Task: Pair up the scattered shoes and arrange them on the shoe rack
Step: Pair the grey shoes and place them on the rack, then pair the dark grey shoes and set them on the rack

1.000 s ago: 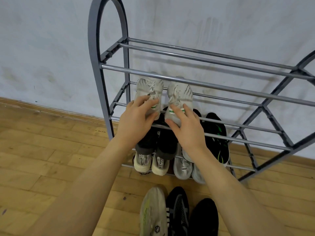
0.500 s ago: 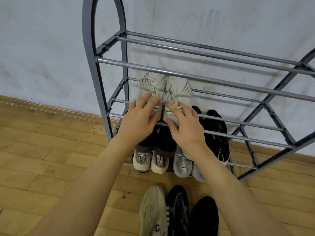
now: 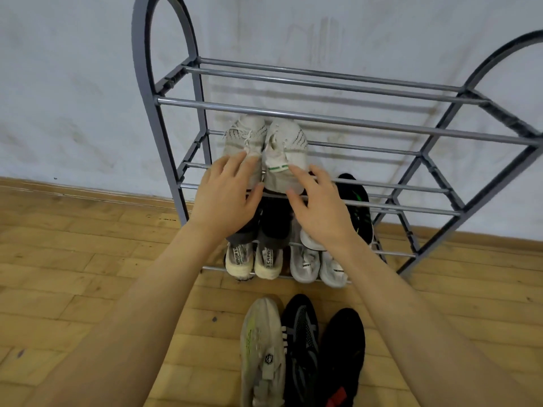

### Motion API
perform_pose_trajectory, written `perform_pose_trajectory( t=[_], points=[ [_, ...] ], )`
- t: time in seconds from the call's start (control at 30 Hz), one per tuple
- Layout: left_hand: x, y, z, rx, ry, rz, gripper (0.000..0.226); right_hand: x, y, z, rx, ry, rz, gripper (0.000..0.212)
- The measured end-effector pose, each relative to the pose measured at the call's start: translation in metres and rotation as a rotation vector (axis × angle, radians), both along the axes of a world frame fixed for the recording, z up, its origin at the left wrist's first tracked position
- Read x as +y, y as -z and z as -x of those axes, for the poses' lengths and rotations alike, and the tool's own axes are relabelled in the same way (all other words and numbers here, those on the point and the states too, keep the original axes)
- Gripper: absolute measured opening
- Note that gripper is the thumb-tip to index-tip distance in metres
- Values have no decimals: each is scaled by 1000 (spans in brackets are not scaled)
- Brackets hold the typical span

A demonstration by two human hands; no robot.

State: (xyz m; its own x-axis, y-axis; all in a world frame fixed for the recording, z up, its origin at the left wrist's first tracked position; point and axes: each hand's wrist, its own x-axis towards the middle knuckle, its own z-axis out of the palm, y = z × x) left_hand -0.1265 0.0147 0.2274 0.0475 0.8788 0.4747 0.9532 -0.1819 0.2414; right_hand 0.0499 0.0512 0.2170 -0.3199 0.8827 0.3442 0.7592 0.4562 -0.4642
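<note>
A pair of white knit sneakers sits side by side on the middle shelf of the grey shoe rack (image 3: 164,148): the left white sneaker (image 3: 245,136) and the right white sneaker (image 3: 286,151), toes to the wall. My left hand (image 3: 226,198) hovers at the heel of the left one, fingers relaxed and spread, fingertips touching it. My right hand (image 3: 318,210) lies open by the heel of the right one. On the bottom shelf stand a black-and-cream pair (image 3: 255,254), a grey pair (image 3: 317,265) and a black shoe with green marks (image 3: 357,207).
Three loose shoes lie on the wooden floor in front of the rack: a cream one (image 3: 263,353), a black mesh one (image 3: 301,345) and a black one with a red tag (image 3: 340,356). The top shelf bars (image 3: 338,80) hold nothing. A white wall stands behind.
The two white sneakers were pushed together and further back on the middle shelf. Both hands have loosened their hold and drawn back to the heels with fingers spread.
</note>
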Motion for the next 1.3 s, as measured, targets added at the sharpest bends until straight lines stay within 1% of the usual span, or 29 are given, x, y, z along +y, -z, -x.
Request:
perform_pose_trajectory(
  t=[0.1,0.2,0.27,0.4,0.5,0.63,0.73,0.83,0.93,1.03,1.13,1.23,1.3],
  points=[
    [-13,-6,-19,10,68,-2,53,-17,1,-30,38,48,-2,41],
    [-22,2,-53,21,147,1,47,-36,10,-71,78,81,-16,39],
    [-28,16,-81,25,207,23,44,-49,21,-101,58,118,-30,37],
    [-38,51,-135,2,297,71,44,-71,52,-162,21,206,20,33],
    [-41,78,-183,-34,345,134,40,-88,81,-208,25,272,56,31],
    [-45,117,-261,-73,490,226,43,-118,122,-272,53,439,90,31],
    [-53,149,-322,-66,588,293,43,-148,153,-319,54,590,149,37],
    [-65,183,-383,-95,709,340,40,-185,184,-364,57,761,178,37],
    [-81,208,-442,-94,789,436,46,-222,212,-409,75,887,205,36],
    [-102,229,-499,-65,888,465,43,-255,242,-450,35,995,260,37],
    [-122,250,-549,-6,975,534,37,-283,267,-482,-20,1119,300,38],
    [-142,271,-593,32,1040,604,38,-312,289,-508,-95,1240,413,43],
    [-153,286,-616,94,1055,610,40,-330,300,-523,-172,1257,469,47]
  ],
)
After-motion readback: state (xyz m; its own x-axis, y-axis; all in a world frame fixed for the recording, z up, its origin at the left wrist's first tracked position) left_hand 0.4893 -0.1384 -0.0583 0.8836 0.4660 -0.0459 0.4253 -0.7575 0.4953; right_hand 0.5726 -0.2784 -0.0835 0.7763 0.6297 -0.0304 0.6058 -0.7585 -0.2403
